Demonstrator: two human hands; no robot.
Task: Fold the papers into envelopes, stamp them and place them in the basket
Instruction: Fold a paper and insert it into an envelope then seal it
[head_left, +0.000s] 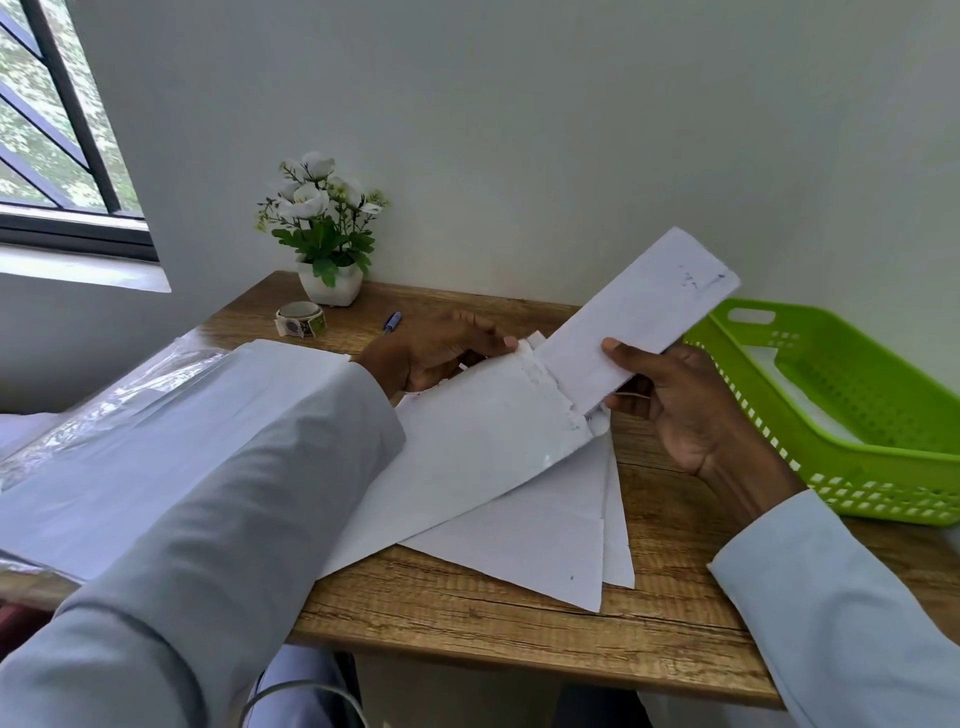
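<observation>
- Your right hand (691, 400) is pinching a folded paper strip (639, 317), raised above the wooden table (519, 629), thumb on top, fingers beneath.
- Your left hand (436, 353) is gripping the torn mouth of a white envelope (483, 441), fingers curled on its edge.
- You are inserting the strip; stamping is not yet showing.
- Loose sheets (545, 545) are waiting underneath.
- The sticker roll (300, 318) is sitting unused.
- The green basket (852, 431) is holding something white; you cannot tell what.

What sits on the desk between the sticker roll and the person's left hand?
In the head view, a blue pen lies on the wooden desk between the sticker roll and the left hand; the rest is bare wood.
</observation>
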